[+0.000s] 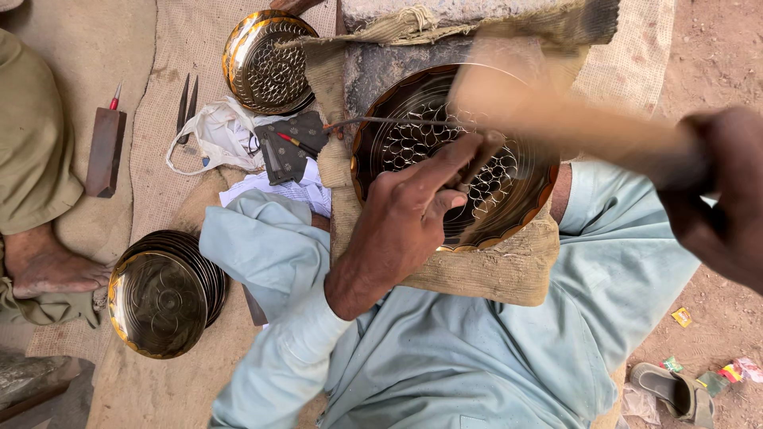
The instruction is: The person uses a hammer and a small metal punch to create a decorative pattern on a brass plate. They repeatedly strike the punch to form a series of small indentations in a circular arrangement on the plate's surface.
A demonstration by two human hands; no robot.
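Engraved brass plate (413,135) lies face up on a burlap pad (493,274) across the person's lap, pad's far end against a stone block (373,75). Left hand (401,222) presses on the plate, fingers (449,163) pinched shut round a thin chisel (477,163); tip seems to touch the circle pattern near plate centre, partly blurred. Chisel long axis runs slantwise, tip down-left into the plate, butt up-right. Right hand (719,187) is clenched on a wooden mallet handle (604,131), heavily motion-blurred, long axis from right edge up-left over the plate. Plate is round, no pointing direction; likely thin stiff metal, light, slick surface, dentable, best held at the rim. Chisel likely hard, slim, slippery, gripped mid-shaft. Stack of similar plates (163,294) on the floor at left, another plate (266,63) above, loose tools (187,103) nearby.
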